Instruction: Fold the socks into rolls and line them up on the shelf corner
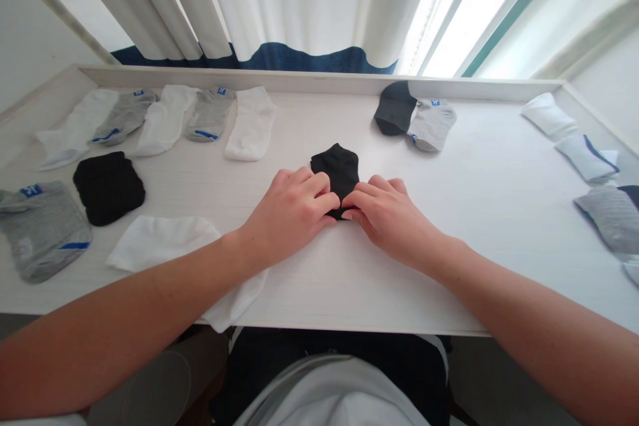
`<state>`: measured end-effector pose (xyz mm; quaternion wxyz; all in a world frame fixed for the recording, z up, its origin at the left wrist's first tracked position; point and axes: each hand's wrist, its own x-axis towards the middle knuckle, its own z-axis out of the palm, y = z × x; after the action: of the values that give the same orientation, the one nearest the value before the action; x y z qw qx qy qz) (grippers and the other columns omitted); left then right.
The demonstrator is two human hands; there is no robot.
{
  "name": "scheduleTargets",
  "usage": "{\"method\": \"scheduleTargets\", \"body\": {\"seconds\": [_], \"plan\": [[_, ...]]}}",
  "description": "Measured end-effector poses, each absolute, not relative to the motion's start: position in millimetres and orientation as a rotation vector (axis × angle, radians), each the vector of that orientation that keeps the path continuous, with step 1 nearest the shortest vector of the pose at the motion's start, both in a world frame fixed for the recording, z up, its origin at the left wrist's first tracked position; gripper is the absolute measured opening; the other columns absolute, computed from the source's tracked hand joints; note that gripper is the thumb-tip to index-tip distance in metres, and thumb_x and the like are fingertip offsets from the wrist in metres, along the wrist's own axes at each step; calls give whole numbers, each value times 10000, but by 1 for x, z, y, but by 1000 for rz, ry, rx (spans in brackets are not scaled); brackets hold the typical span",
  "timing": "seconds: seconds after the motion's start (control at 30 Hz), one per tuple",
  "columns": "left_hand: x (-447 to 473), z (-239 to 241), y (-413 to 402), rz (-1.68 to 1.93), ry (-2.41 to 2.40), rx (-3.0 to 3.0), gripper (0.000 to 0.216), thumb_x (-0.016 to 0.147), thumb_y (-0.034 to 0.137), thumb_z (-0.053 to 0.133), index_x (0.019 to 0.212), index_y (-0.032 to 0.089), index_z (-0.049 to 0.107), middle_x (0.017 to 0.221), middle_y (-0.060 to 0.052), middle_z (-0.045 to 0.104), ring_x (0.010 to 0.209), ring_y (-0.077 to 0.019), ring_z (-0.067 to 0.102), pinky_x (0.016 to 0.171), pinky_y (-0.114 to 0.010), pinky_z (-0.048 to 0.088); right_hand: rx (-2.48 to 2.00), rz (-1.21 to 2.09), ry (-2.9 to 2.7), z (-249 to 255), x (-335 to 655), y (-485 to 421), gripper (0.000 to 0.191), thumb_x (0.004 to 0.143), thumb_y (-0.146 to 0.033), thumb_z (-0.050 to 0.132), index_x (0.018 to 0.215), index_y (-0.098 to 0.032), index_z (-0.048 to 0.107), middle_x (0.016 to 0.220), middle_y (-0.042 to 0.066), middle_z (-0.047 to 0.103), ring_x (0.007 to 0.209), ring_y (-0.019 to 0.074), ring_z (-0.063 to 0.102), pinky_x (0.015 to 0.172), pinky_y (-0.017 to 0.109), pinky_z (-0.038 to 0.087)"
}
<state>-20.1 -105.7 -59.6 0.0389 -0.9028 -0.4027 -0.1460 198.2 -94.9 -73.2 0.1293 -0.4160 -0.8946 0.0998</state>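
A small black sock lies folded in the middle of the white table. My left hand and my right hand meet at its near edge, fingers curled and pinching the fabric from both sides. The sock's near end is hidden under my fingertips. My left forearm lies over a white sock at the table's front edge.
Several white and grey socks lie in a row at the back left. A black sock and a grey sock sit at left. A dark and grey pair lies back right, more socks at far right.
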Motion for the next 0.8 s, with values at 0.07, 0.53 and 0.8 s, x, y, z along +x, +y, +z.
{"method": "scheduleTargets", "body": {"seconds": [0.07,0.53,0.8], "plan": [[-19,-60,-104,-426,-1267,-2792,65,946,255,712,932,198,741,945,-50,659,927,-237,564,815,-388,392,-1216,328,-2580,-73,199,-95,172,1051,-248,534,978,-209,685,932,63,719,913,242,528,836,400,316],[-14,-62,-98,-393,-1470,-2818,210,1019,261,572,914,180,735,934,-68,650,885,-227,562,764,-370,390,-1129,335,-2519,-67,206,-90,176,1017,-233,573,1020,-254,748,921,56,721,908,239,519,847,415,341],[-18,-60,-103,-473,-1409,-2769,139,965,330,694,1004,206,744,974,-60,657,950,-243,569,803,-380,395,-1208,367,-2547,-66,202,-89,242,1040,-233,510,999,-237,748,931,69,716,909,239,521,841,411,336]]}}
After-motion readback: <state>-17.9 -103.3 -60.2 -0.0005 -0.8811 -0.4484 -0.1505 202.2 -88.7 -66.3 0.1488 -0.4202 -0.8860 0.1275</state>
